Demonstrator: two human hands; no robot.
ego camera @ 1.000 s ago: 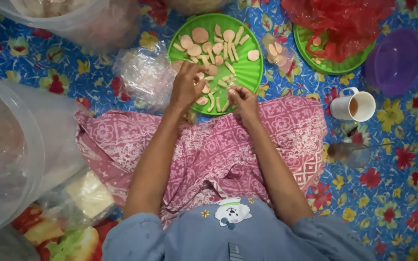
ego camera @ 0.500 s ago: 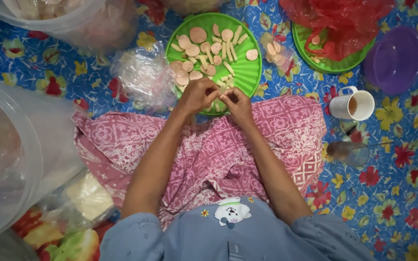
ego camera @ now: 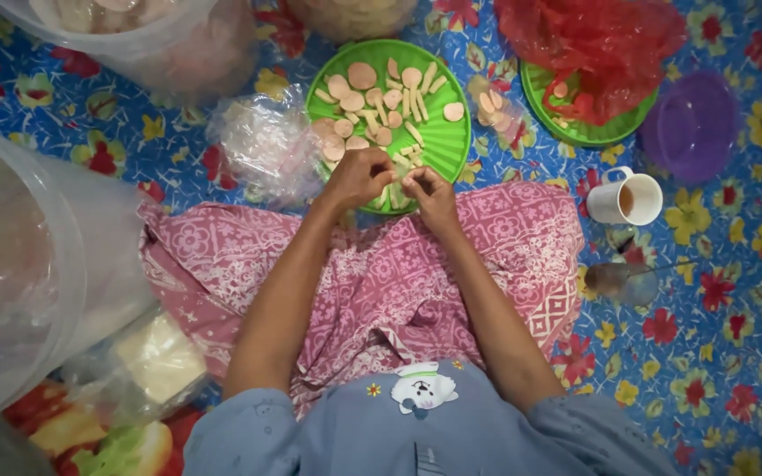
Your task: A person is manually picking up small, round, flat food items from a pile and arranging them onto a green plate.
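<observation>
A round green plate (ego camera: pixel 445 141) lies on the flowered floor mat in front of my lap. It carries several pale round and stick-shaped snack pieces (ego camera: pixel 363 75). My left hand (ego camera: pixel 356 179) and my right hand (ego camera: pixel 429 192) meet at the plate's near edge, fingers curled together over a few pieces. Both pinch something small and pale between the fingertips; exactly what it is stays hidden. A pink patterned cloth (ego camera: pixel 399 273) covers my lap below the hands.
A crumpled clear plastic bag (ego camera: pixel 266 145) lies left of the plate. A second green plate with a red plastic bag (ego camera: pixel 601 53) sits at the upper right, beside a purple bowl (ego camera: pixel 690 123) and a white mug (ego camera: pixel 625 198). Large clear tubs (ego camera: pixel 19 264) stand at left.
My left hand has drawn back from the middle of the plate toward its near edge. Both hands have come together, fingertips touching, where earlier they were slightly apart.
</observation>
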